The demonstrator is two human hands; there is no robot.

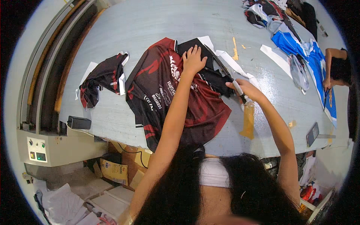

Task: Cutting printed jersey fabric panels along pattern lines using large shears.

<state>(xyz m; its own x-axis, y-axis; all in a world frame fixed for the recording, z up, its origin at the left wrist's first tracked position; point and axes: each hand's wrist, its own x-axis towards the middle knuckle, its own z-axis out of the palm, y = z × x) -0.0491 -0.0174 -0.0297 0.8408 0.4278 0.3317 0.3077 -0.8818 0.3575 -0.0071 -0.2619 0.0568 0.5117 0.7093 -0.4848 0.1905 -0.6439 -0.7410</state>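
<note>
Left hand (193, 60) flat, fingers apart, on black fabric (213, 75) over red-black jersey (197, 108), mid-tabletop (187, 18); right hand (247, 90) clamped on scissors (224, 68). Trimming looks partway: white strip (230, 62) alongside, small piece (103, 75) left keeps white margins (122, 83).

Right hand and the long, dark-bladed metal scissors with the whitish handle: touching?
Touching. The head view shows the right hand closed around the whitish handle of the long, dark-bladed metal scissors, fingers curled against it.

Maroon-and-black jersey (204, 114), streaked red and printed in white; pale grey-blue tabletop (131, 26); bright blue fabric (287, 43); amber tape (248, 122).
</note>
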